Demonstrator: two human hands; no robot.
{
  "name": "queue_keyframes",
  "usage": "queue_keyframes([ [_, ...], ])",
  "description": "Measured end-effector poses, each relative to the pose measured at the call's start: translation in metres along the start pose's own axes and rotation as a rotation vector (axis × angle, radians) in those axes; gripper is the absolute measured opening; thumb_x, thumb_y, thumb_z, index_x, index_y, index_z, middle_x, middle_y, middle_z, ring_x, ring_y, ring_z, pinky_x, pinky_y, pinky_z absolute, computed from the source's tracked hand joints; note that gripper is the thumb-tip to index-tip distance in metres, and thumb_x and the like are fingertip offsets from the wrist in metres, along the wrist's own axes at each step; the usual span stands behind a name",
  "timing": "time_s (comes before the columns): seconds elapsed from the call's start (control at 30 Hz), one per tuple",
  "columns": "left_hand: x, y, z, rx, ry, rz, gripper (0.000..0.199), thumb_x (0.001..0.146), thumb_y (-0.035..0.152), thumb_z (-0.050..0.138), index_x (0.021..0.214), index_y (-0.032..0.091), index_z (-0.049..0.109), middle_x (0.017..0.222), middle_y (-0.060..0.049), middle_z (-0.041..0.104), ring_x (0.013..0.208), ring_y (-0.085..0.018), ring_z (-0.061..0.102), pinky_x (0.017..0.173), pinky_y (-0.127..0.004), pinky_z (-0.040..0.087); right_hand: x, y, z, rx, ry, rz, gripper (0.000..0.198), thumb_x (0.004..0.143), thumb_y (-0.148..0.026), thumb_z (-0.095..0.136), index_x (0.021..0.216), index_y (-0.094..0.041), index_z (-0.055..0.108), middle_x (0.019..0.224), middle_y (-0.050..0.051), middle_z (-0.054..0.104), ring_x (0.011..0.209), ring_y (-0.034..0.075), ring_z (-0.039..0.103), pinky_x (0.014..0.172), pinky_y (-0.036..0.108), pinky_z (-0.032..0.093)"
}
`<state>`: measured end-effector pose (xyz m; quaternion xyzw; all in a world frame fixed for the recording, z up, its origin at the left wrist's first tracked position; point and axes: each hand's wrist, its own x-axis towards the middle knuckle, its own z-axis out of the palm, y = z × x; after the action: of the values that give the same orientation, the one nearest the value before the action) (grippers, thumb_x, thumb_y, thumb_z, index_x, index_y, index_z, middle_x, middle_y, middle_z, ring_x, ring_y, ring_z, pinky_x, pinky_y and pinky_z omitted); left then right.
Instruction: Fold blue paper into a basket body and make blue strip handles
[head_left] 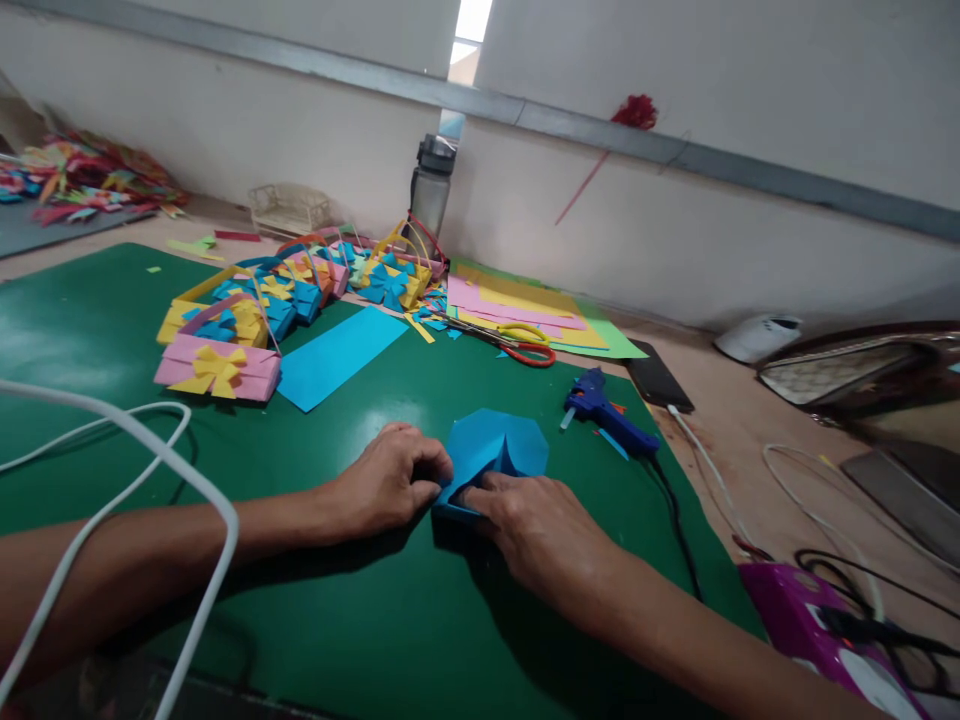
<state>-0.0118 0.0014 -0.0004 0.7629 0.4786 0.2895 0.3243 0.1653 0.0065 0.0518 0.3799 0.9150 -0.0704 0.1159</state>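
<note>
A blue folded paper piece (491,435) lies on the green mat, partly opened, with its cut-cornered flap standing at the far side. My left hand (386,480) pinches its left edge between thumb and curled fingers. The fingers of my right hand (536,520) reach into the fold on the near side; their tips are partly hidden by the paper. Beyond my left hand rests a flat blue paper strip (341,355). To the right of the folded paper lies a blue glue gun (607,412) with a glue stick poking out of its back.
Small paper handbags with bows (217,365) stand at the back left. Scissors (517,340) lie by stacked coloured sheets (525,305). A bottle (431,190), a phone (660,375) and a purple power box (817,630) surround the green mat (337,620). A white cable (225,520) loops across the left foreground.
</note>
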Motion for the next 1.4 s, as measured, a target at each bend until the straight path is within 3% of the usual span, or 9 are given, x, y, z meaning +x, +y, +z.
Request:
queue_keyframes([
  [0.23,0.0,-0.001,-0.001,0.056,0.029,-0.021,0.014,0.072,0.004,0.053,0.071,0.015,0.061,0.069,0.0,0.065,0.071,-0.014,0.056,0.074,-0.03,0.041,-0.004,-0.009,-0.004,-0.003,0.026,-0.011,0.022,0.078,-0.008,0.054,0.091,-0.022,0.065,0.079,0.002,0.067,0.059,0.013,0.056,0.047,0.028,0.017],
  [0.47,0.005,-0.007,-0.011,0.046,-0.002,-0.009,0.012,0.076,0.01,0.05,0.071,0.016,0.059,0.067,0.0,0.064,0.069,-0.014,0.056,0.067,-0.028,0.043,-0.033,0.001,0.015,-0.044,0.461,-0.135,0.032,0.086,-0.005,0.043,0.114,-0.012,0.057,0.081,0.007,0.069,0.077,0.019,0.057,0.066,0.031,0.035],
  [0.57,0.007,-0.008,-0.013,0.061,-0.014,-0.025,0.011,0.077,0.016,0.05,0.071,0.016,0.059,0.07,-0.001,0.064,0.07,-0.015,0.056,0.067,-0.028,0.044,-0.036,0.007,0.023,-0.034,0.609,-0.11,0.032,0.086,-0.004,0.041,0.112,-0.012,0.057,0.08,0.007,0.069,0.091,0.023,0.055,0.08,0.037,0.032],
  [0.67,0.008,-0.005,-0.02,0.065,-0.072,-0.043,0.01,0.077,0.019,0.051,0.074,0.016,0.059,0.073,-0.002,0.065,0.071,-0.016,0.058,0.068,-0.028,0.046,-0.032,0.011,0.027,0.047,0.622,-0.064,0.032,0.085,-0.003,0.041,0.111,-0.013,0.057,0.085,0.008,0.069,0.092,0.022,0.055,0.089,0.043,0.027],
  [0.87,0.002,0.032,-0.037,0.288,0.315,0.1,0.015,0.082,0.026,0.048,0.088,0.019,0.06,0.094,-0.006,0.066,0.089,-0.019,0.059,0.081,-0.032,0.046,-0.027,0.013,0.024,0.102,0.519,-0.026,0.044,0.075,0.002,0.045,0.117,-0.011,0.051,0.091,0.011,0.066,0.093,0.023,0.053,0.096,0.051,0.019],
  [0.97,-0.001,0.049,-0.026,0.309,0.081,0.225,0.014,0.084,0.026,0.052,0.089,0.018,0.062,0.085,-0.004,0.068,0.08,-0.016,0.061,0.072,-0.026,0.047,-0.029,0.012,0.023,0.119,0.492,-0.036,0.045,0.074,0.0,0.047,0.117,-0.013,0.049,0.094,0.01,0.065,0.096,0.024,0.052,0.097,0.052,0.018],
  [1.1,0.001,0.052,-0.004,0.593,-0.19,0.2,0.01,0.081,0.019,0.056,0.085,0.018,0.065,0.085,-0.006,0.07,0.081,-0.02,0.062,0.074,-0.031,0.045,-0.031,0.011,0.021,0.16,0.486,-0.032,0.04,0.076,-0.002,0.048,0.114,-0.014,0.049,0.099,0.01,0.065,0.1,0.023,0.052,0.1,0.052,0.015],
  [1.27,0.008,0.057,0.01,0.837,-0.162,0.277,0.016,0.084,0.016,0.053,0.076,0.018,0.066,0.076,-0.005,0.07,0.079,-0.023,0.064,0.099,-0.056,0.027,-0.031,0.012,0.021,0.236,0.482,-0.029,0.04,0.078,-0.003,0.051,0.116,-0.015,0.048,0.102,0.01,0.065,0.102,0.023,0.054,0.101,0.053,0.014],
  [1.4,0.013,0.061,0.015,0.855,-0.185,0.244,0.014,0.083,0.019,0.054,0.08,0.019,0.067,0.076,-0.006,0.071,0.074,-0.023,0.065,0.102,-0.062,0.019,-0.033,0.015,0.018,0.295,0.517,-0.043,0.04,0.078,-0.005,0.053,0.117,-0.015,0.05,0.105,0.011,0.065,0.104,0.023,0.055,0.102,0.055,0.014],
])
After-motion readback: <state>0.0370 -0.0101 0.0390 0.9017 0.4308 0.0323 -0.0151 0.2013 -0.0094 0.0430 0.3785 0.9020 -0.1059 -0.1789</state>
